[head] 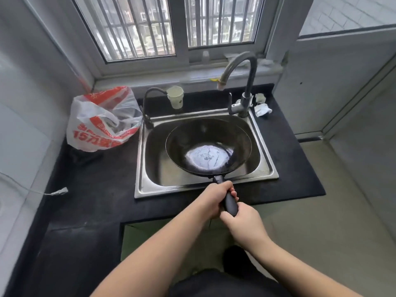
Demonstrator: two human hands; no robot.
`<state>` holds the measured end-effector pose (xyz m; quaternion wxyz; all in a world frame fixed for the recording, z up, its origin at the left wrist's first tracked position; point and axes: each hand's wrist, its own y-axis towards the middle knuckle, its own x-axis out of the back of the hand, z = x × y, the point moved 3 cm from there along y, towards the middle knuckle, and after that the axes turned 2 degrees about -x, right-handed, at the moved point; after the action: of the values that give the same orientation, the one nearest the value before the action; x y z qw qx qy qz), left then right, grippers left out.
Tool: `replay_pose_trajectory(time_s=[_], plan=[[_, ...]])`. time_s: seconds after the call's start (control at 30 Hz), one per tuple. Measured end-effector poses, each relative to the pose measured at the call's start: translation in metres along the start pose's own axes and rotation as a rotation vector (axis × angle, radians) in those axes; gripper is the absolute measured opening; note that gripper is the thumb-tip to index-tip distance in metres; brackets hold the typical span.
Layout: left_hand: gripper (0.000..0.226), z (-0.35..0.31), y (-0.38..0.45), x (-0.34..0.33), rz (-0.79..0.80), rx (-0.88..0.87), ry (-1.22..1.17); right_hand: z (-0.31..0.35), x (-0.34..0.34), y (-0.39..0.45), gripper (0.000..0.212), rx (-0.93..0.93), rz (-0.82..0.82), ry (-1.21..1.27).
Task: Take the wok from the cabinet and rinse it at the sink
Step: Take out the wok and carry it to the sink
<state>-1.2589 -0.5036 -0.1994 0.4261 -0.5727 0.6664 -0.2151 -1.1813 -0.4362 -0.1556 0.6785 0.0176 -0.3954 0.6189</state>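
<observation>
A black wok (206, 146) with a shiny wet-looking bottom hangs inside the steel sink (141, 168), its bowl below the tall curved tap (246, 67). No water runs from the tap's spout. The wok's dark handle (230, 202) points toward me over the sink's front rim. My left hand (216, 198) is wrapped around the handle near the bowl. My right hand (242, 219) grips the handle's end just behind it.
A red and white plastic bag (102, 118) sits on the black counter (92, 189) left of the sink. A paper cup (175, 97) and a small second faucet (147, 108) stand behind it. Crumpled tissue (262, 109) lies by the tap base. A barred window is behind.
</observation>
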Motion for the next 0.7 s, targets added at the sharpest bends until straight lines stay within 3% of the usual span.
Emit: replay_pose_trajectory(time_s=[0.3,0.7], plan=[[0.027,-0.013,0.054,-0.024,-0.111,0.094,0.051,-0.016,0.019,0.066,0.015,-0.095,0.091,0.008],[0.02,-0.008,0.082,-0.021,-0.117,0.144,0.123,-0.027,0.022,0.104,0.004,-0.045,0.203,-0.007]])
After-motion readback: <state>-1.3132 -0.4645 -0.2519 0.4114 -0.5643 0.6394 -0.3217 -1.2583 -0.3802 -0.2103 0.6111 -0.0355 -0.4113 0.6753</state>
